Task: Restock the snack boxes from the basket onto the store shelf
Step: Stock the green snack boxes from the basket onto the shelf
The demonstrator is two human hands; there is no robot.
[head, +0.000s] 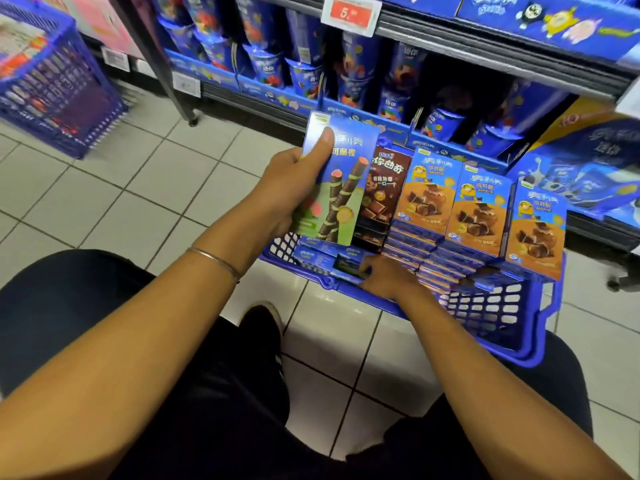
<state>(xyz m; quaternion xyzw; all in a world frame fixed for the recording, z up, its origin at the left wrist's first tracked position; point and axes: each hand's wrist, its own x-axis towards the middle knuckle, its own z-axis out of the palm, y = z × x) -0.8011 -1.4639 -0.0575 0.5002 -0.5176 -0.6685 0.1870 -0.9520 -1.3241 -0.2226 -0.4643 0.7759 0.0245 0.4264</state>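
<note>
My left hand grips a blue and green snack box showing wafer sticks, held upright above the left end of the blue basket. My right hand reaches into the basket's near left side with its fingers on a small blue box lying flat; whether it grips the box is unclear. Several orange and blue boxes and a brown box stand upright in the basket over flat stacks. The store shelf rises just behind.
The shelf holds blue cups and cartons, with a red price tag on its rail. A second blue basket sits on the tiled floor at upper left. My knees and a dark shoe are below.
</note>
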